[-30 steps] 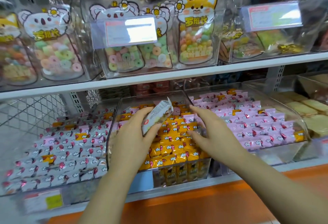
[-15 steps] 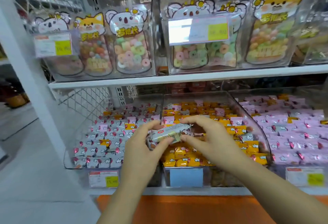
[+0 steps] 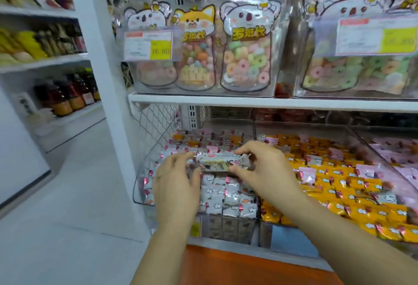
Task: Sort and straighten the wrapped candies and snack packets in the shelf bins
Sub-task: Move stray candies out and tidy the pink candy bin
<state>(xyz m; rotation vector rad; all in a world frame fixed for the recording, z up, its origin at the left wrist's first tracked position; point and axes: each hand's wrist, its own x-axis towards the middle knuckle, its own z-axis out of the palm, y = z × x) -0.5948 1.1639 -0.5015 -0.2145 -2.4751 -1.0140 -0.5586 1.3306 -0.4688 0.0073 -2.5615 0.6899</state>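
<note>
Bright, even shop light, with shade only under the upper shelf board [image 3: 271,101]. Soft glare sits on the gummy pouches [image 3: 246,47]. Motion blur smears everything: the price tag [image 3: 375,36] at right is unreadable, the bottles [image 3: 67,97] at left are streaks, and the snack packet [image 3: 217,162] pinched by left hand [image 3: 176,185] and right hand [image 3: 264,169] looks soft. The white shelf post [image 3: 106,81] leans from wide-angle bending

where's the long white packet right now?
Head view, centre: the long white packet is held at its ends by the left hand and right hand, above the leftmost bin, left of the orange candies.
</note>
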